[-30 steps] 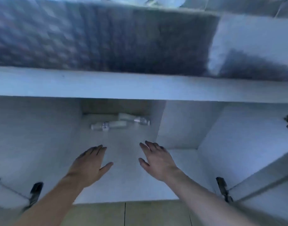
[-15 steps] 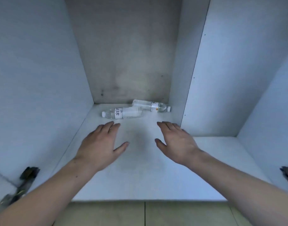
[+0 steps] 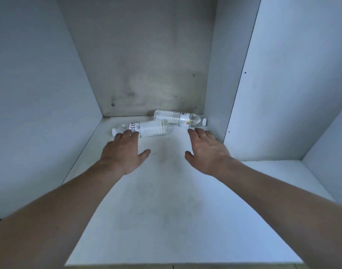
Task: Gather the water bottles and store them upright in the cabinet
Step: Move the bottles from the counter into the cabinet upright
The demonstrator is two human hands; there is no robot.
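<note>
Item 1, left hand (image 3: 122, 152): I see it stretched palm-down into the cabinet, fingers straight and close together, thumb splayed to the right. The fingertips (image 3: 127, 134) overlap the neck end of the nearer bottle; I cannot tell whether they touch it. Nothing is gripped. A ring (image 3: 130, 135) shows on one finger.

Item 2, right hand (image 3: 208, 151): also palm-down, fingers extended, thumb out to the left. Its fingertips lie just short of the farther bottle, holding nothing.

Item 3, nearer bottle (image 3: 149, 128): clear plastic, white label with dark characters, lying on its side on the cabinet floor (image 3: 166, 200), white cap pointing left.

Item 4, farther bottle (image 3: 178, 118): clear plastic, white label with a yellow mark, lying on its side along the back wall (image 3: 146, 55), white cap pointing right toward the partition (image 3: 220, 74). Its base end lies just behind the base end of the nearer bottle; I cannot tell if the two touch.

Item 5, cabinet interior: pale panels; the back wall is stained with dark smudges, and a faint grey smear marks the floor between my two forearms. A second compartment (image 3: 282, 171) opens to the right of the partition.
</note>
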